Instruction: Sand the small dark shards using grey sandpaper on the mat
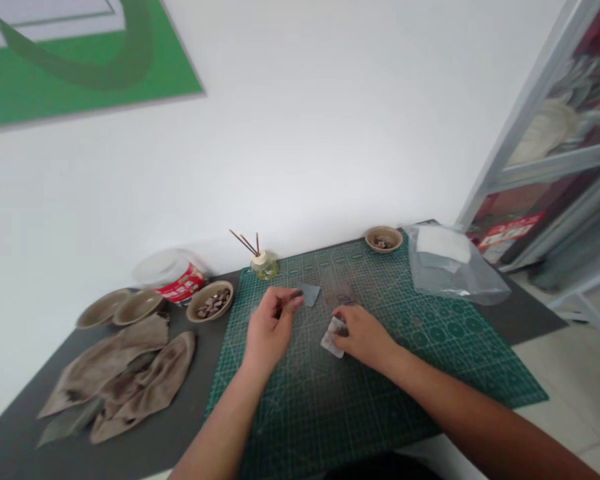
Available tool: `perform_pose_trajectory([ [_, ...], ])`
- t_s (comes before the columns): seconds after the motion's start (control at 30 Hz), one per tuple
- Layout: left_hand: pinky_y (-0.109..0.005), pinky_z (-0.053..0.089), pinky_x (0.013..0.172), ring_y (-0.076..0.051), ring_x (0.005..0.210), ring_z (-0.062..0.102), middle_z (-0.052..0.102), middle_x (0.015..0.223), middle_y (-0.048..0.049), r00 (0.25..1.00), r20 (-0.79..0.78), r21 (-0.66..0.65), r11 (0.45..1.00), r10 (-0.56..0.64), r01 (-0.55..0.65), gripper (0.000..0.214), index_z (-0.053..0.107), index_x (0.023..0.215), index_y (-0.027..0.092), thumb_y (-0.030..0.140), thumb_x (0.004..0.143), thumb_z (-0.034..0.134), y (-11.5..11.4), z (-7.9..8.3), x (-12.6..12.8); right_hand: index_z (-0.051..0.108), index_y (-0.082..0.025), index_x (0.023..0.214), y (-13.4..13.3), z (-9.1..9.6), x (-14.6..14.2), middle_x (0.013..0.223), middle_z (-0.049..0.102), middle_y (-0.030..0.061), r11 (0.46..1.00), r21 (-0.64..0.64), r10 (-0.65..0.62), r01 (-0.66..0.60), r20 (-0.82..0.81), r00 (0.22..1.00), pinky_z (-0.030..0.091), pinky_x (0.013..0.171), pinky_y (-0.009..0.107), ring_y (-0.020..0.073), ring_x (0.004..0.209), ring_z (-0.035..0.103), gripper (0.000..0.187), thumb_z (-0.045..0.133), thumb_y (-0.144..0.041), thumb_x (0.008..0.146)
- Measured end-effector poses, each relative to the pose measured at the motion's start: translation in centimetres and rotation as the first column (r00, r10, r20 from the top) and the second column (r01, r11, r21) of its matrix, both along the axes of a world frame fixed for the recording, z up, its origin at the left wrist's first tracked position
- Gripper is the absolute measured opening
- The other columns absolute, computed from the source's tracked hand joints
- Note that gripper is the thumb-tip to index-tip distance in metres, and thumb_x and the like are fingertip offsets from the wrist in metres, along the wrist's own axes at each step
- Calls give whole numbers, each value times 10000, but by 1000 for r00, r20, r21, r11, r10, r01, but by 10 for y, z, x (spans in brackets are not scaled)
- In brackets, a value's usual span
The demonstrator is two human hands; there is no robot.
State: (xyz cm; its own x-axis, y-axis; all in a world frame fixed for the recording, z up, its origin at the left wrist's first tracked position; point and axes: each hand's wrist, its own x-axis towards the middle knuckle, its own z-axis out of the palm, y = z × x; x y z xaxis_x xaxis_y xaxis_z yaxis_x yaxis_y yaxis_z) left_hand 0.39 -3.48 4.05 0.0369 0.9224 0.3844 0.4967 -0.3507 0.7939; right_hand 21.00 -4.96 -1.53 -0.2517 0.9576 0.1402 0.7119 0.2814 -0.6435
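Observation:
My left hand [273,328] is raised over the cutting mat with thumb and fingers pinched together. Something small and dark shows at its fingertips, too small to make out; the tips look dark too. Fingers of my right hand [365,337] are closed on a whitish, grey-smudged pad [333,338], low over the mat or touching it. Just past my left fingertips, a grey square sheet [309,294] that looks like sandpaper lies flat. Under both hands spreads the green gridded cutting mat [290,413], with a dusty smear in the middle.
A bowl of brown stones [211,301] stands left of the mat, near a reed diffuser [265,265] and a red-labelled tub [180,279]. Stained brown cloths [130,380] lie at left. Another small bowl [384,239] and a clear plastic bag [450,277] sit at back right.

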Motion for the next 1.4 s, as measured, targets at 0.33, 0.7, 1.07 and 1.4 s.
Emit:
perform_pose_trajectory([
  [0.33, -245, 455, 673, -144, 706, 612, 652, 739, 2, 967, -28, -231, 943, -253, 240, 153, 556, 788, 185, 306, 880, 542, -37, -38, 37, 691, -242, 1109, -15, 1, 18, 984, 733, 26, 966, 12, 218, -259, -578, 787, 506, 793, 306, 187, 859, 675, 301, 656, -249, 811],
  [0.7, -248, 380, 588, -160, 618, 551, 576, 648, 23, 934, -314, -125, 982, -173, 140, 173, 621, 909, 204, 357, 885, 546, -38, -41, 28, 685, -181, 989, -4, -13, 21, 911, 725, 66, 986, -79, 37, -150, -763, 646, 568, 729, 341, 192, 747, 690, 288, 637, -396, 804],
  [1.07, -302, 475, 799, -203, 890, 658, 591, 1158, -79, 765, -602, -135, 973, -229, 185, 334, 643, 1217, 283, 283, 955, 437, -39, -55, 31, 717, -183, 1004, 19, -22, 33, 970, 734, 69, 988, 16, 139, -154, -536, 833, 527, 849, 377, 210, 880, 684, 264, 684, -332, 788],
  [1.4, -305, 476, 909, -206, 1034, 646, 616, 1254, -51, 712, -655, -109, 964, -253, 242, 319, 628, 1212, 258, 279, 978, 413, -39, -60, 31, 748, -239, 946, -3, -18, 30, 1069, 723, 45, 932, 192, 329, -309, -82, 941, 444, 970, 372, 205, 1048, 624, 129, 674, -256, 842],
])
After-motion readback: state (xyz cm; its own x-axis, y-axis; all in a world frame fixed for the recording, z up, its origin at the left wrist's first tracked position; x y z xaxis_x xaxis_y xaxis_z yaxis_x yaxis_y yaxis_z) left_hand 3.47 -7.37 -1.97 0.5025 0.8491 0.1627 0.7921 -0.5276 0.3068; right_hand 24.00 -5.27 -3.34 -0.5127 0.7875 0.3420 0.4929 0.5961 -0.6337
